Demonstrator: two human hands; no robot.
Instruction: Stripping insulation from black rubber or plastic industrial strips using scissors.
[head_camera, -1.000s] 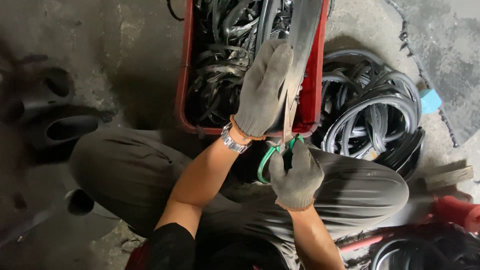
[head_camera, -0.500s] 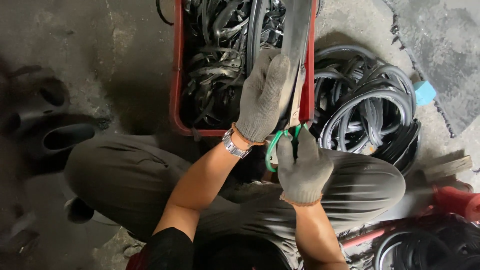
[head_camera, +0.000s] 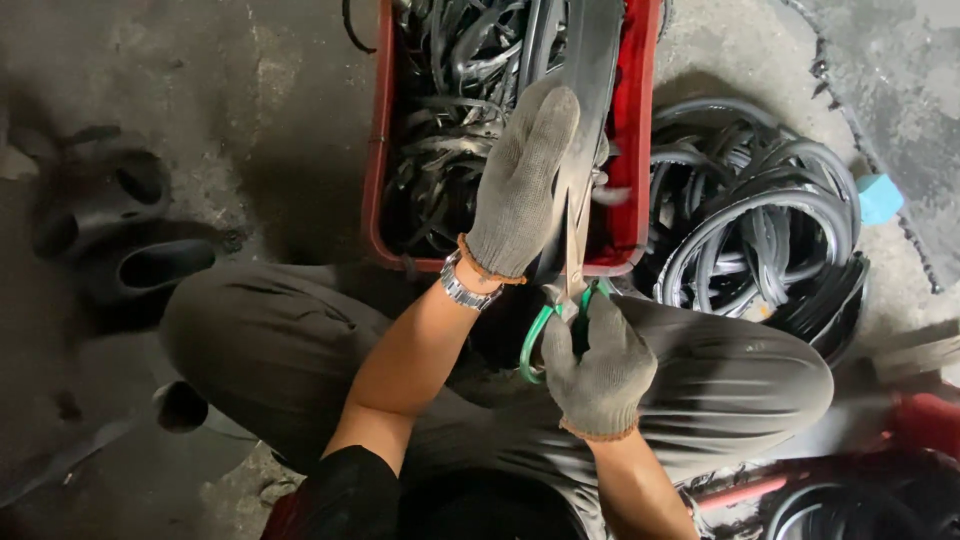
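Observation:
Both my hands wear grey knit gloves. My left hand (head_camera: 520, 185) grips a long black rubber strip (head_camera: 592, 90) and holds it upright over a red plastic crate (head_camera: 378, 150). My right hand (head_camera: 598, 360) is closed around the green handles of a pair of scissors (head_camera: 560, 315). The scissor blades point up along the strip, just below my left hand. A metal watch sits on my left wrist. The crate is filled with cut black rubber strips (head_camera: 455, 110).
A pile of coiled black rubber rings (head_camera: 760, 220) lies right of the crate. Black rubber pipe pieces (head_camera: 110, 225) sit on the concrete floor at the left. A small blue object (head_camera: 880, 198) lies at the far right. Another red container (head_camera: 925, 420) is at lower right. My knees are bent below.
The view has shifted slightly; the scissors have worked upward along the strip while my left hand keeps holding it. Both hands stay close together.

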